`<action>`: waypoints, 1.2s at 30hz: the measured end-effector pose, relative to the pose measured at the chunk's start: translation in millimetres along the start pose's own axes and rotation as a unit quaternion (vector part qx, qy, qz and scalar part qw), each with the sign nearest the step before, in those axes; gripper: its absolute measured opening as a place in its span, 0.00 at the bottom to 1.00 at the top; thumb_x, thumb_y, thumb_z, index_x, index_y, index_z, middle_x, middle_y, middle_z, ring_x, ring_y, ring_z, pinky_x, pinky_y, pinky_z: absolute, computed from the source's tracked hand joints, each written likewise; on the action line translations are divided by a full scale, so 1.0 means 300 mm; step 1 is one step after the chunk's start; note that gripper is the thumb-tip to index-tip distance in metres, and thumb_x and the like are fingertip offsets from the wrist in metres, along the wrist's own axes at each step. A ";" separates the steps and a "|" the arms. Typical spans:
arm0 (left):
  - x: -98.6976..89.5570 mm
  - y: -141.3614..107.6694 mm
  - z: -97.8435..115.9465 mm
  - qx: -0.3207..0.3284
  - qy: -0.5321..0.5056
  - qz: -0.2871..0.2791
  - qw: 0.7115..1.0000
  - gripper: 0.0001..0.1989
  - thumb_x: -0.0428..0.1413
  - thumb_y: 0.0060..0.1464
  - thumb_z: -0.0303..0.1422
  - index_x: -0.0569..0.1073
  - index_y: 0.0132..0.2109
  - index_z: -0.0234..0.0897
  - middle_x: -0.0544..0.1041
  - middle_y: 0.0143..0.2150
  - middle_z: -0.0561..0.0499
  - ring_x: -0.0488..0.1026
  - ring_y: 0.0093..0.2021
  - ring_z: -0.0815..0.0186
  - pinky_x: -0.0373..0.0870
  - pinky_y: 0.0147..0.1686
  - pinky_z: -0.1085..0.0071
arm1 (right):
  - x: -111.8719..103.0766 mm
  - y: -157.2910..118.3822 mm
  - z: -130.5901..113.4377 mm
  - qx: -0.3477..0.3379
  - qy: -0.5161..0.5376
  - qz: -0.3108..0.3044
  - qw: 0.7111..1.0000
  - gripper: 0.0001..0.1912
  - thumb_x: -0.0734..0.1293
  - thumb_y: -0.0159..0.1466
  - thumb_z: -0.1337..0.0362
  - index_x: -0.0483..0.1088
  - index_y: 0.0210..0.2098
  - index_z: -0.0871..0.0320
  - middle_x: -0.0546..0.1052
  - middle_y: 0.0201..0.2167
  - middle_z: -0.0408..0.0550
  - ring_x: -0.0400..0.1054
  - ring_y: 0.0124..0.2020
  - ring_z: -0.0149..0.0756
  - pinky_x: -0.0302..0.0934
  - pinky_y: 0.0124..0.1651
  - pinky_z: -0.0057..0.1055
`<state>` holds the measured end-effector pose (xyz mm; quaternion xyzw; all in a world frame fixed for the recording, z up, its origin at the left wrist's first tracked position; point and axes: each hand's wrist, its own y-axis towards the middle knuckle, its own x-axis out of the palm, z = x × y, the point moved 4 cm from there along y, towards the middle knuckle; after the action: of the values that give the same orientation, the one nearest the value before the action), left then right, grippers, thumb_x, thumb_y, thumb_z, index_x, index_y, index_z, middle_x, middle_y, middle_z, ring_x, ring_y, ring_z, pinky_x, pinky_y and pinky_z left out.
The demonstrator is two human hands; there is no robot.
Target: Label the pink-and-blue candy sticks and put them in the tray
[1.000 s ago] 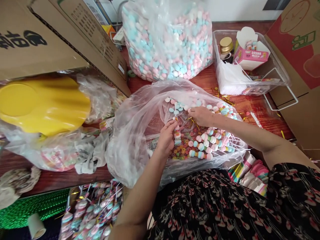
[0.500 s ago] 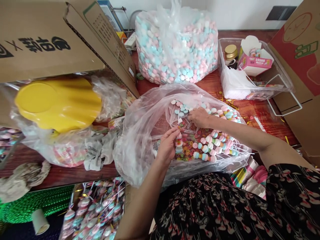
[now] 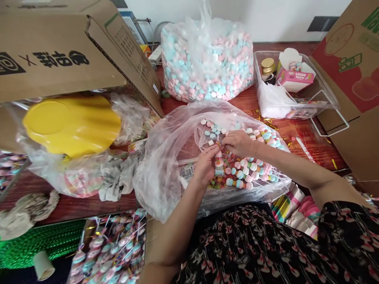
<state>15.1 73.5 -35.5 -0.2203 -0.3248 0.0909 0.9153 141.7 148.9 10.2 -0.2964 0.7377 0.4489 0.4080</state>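
My left hand (image 3: 205, 163) pinches the neck of a wrapped candy skewer (image 3: 219, 165), whose stacked pink, white and blue candies hang below the fingers while its white stick points up. Close against that neck, my right hand (image 3: 239, 142) has its fingers pinched together; whatever is between them is too small to make out. Both hands are over a spread clear plastic bag (image 3: 160, 157). On it lie loose pastel candies (image 3: 213, 127), small fruit-coloured rings (image 3: 215, 182) and several unwrapped candy skewers (image 3: 251, 171) with white sticks to the right.
Behind stands a big bag of pastel candies (image 3: 207, 63). A clear plastic basket (image 3: 322, 79) holds a jar and a pink box; gold twist ties (image 3: 268, 122) lie before it. At left are a cardboard box (image 3: 59, 51) and yellow basin (image 3: 74, 122). Wrapped skewers (image 3: 112, 252) fill a box below.
My right hand has closed in on the skewer's neck, where it was slightly apart before. The left hand and the wrapped skewer have shifted a little to the right; the view has also tilted slightly.
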 end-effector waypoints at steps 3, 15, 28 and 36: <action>0.005 0.004 -0.021 0.000 0.021 0.008 1.000 0.17 0.70 0.37 0.30 0.76 0.37 0.32 0.75 0.24 0.56 0.73 0.21 0.67 0.70 0.17 0.72 | -0.006 -0.028 0.007 0.033 0.052 -0.013 0.998 0.06 0.62 0.62 0.70 0.71 0.34 0.59 0.76 0.25 0.44 0.68 0.28 0.32 0.55 0.33 0.26; -0.039 -0.045 -0.037 0.009 0.035 0.019 0.999 0.15 0.71 0.28 0.30 0.78 0.28 0.32 0.76 0.21 0.53 0.70 0.20 0.72 0.70 0.23 0.75 | -0.038 -0.037 -0.060 0.068 0.270 -0.026 0.960 0.07 0.71 0.55 0.69 0.69 0.32 0.58 0.77 0.27 0.40 0.71 0.30 0.29 0.61 0.37 0.25; -0.128 -0.095 -0.003 0.063 -0.001 0.032 0.998 0.12 0.71 0.33 0.29 0.80 0.29 0.34 0.77 0.21 0.52 0.74 0.22 0.69 0.71 0.25 0.74 | 0.023 -0.005 -0.117 0.111 0.321 -0.025 0.940 0.09 0.71 0.55 0.68 0.65 0.25 0.59 0.68 0.20 0.35 0.59 0.22 0.23 0.52 0.28 0.22; -0.173 -0.115 -0.015 0.038 -0.030 0.086 0.995 0.15 0.72 0.30 0.29 0.78 0.30 0.33 0.79 0.23 0.52 0.74 0.20 0.67 0.76 0.22 0.69 | -0.009 -0.058 -0.130 0.044 0.220 -0.017 0.974 0.07 0.64 0.64 0.70 0.75 0.34 0.60 0.78 0.28 0.45 0.70 0.29 0.29 0.60 0.35 0.25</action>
<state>-21.5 25.2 -51.4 -0.2102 -0.3281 0.1884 0.9015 143.7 106.5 15.5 -0.3822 0.8229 0.3333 0.2562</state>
